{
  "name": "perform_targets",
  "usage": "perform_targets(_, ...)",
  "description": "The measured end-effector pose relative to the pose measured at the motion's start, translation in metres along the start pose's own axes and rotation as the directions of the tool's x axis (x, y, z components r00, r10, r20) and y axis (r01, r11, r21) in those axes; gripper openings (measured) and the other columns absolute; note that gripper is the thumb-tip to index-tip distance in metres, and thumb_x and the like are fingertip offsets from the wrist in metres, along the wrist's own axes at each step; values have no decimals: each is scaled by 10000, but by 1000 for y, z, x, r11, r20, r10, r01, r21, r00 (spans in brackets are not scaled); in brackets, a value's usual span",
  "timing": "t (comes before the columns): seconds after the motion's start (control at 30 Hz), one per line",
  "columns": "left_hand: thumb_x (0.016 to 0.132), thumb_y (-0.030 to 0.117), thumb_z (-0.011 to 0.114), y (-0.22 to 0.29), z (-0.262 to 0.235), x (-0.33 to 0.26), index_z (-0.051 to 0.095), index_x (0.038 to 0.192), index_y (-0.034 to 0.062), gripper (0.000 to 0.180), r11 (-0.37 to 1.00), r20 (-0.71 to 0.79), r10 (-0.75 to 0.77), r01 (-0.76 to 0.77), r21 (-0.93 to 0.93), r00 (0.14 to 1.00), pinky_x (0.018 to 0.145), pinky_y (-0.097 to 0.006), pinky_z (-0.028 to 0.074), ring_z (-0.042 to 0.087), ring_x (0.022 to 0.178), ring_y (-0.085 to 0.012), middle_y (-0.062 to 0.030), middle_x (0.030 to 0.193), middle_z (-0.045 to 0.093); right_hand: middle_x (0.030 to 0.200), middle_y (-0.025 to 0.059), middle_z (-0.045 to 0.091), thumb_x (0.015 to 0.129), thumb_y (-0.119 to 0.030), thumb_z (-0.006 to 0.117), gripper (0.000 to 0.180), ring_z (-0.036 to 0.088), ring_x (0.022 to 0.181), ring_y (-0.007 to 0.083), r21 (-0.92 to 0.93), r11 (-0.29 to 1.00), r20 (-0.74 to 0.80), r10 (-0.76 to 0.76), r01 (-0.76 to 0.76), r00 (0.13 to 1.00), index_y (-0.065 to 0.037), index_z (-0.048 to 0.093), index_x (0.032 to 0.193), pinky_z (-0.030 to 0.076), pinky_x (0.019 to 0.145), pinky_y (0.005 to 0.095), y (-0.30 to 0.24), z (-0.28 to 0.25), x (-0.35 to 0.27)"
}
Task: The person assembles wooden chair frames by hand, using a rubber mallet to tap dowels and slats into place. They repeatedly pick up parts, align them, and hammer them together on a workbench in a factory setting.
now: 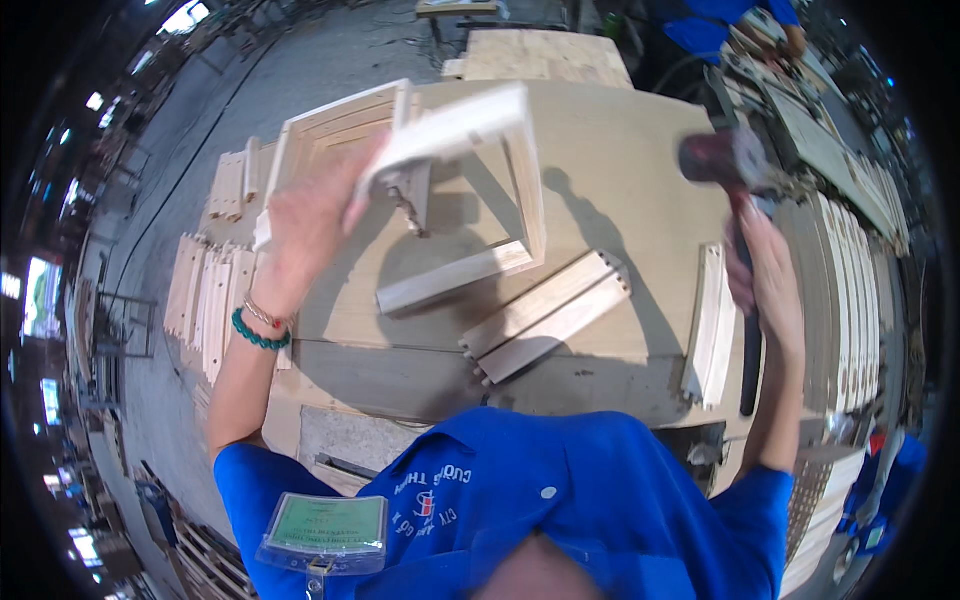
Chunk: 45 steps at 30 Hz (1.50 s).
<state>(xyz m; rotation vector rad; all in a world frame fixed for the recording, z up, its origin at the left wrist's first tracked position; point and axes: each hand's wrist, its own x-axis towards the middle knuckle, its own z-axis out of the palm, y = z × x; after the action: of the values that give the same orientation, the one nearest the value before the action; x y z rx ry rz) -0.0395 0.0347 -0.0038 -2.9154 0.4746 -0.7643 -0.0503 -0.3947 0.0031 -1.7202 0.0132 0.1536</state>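
My left hand [318,205], blurred by motion, is closed on one end of a pale wooden frame [462,128] that is tilted up over the table. Its upper board is smeared, and a lower board [455,278] angles across near the tabletop. In my right hand [770,262] is a mallet [708,158] with a dark red head and a long black handle, raised at the right and apart from the frame. Two wooden slats [552,318] with pegs or notches at their ends lie side by side between my hands.
More pale wooden frames [290,150] stand at the back left. Loose slats [205,300] lie along the table's left edge, others [708,325] beside my right forearm. Tall stacked boards [840,300] stand at the right. Another person in blue [890,480] shows at the lower right.
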Motion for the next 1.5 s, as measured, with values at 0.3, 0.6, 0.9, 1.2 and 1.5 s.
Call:
perform_targets(0.3, 884, 317, 588, -217, 57, -15, 610, 1061, 26, 341, 478, 221, -766, 765, -432, 603, 588, -338, 489, 616, 592, -140, -61, 747, 655, 507, -61, 338, 959, -503, 427, 432, 289, 360, 29, 74, 963, -164, 269, -260, 949, -98, 473, 818, 220, 319, 198, 100, -4, -57)
perform_targets(0.6, 800, 350, 664, -303, 155, -5, 643, 968, -49, 433, 566, 279, -757, 807, -171, 590, 668, -359, 500, 655, 742, -225, -139, 859, 677, 496, -29, 345, 954, -524, 418, 457, 321, 314, 66, 227, 866, -72, 471, -446, 879, -88, 466, 828, 272, 275, 216, 143, 36, -76)
perform_targets(0.9, 790, 435, 629, -305, 171, -8, 641, 1007, -64, 545, 666, 322, -718, 743, 60, 617, 767, -405, 482, 657, 875, -323, -224, 883, 672, 550, -28, 368, 972, -460, 419, 400, 342, 368, 56, 197, 824, -55, 551, -532, 833, -72, 485, 901, 276, 320, 208, 162, 57, -101)
perform_targets(1.2, 798, 260, 674, -20, 140, -31, 563, 1183, 63, 447, 885, 25, -311, 299, -358, 950, 839, -357, 464, 574, 1003, -256, -111, 1093, 607, 569, -36, 378, 960, -497, 430, 436, 328, 395, 47, 159, 837, 82, 517, -523, 852, -68, 502, 925, 283, 352, 196, 202, 80, -103)
perform_targets(1.5, 580, 378, 801, 155, 189, -105, 349, 1371, -16, 992, 807, 183, -60, 156, -569, 981, 1015, -459, 323, 439, 1184, -366, -179, 1344, 405, 566, -57, 368, 953, -490, 446, 387, 284, 390, 37, 87, 792, 230, 574, -604, 786, -111, 493, 896, 225, 345, 201, 191, 115, -48)
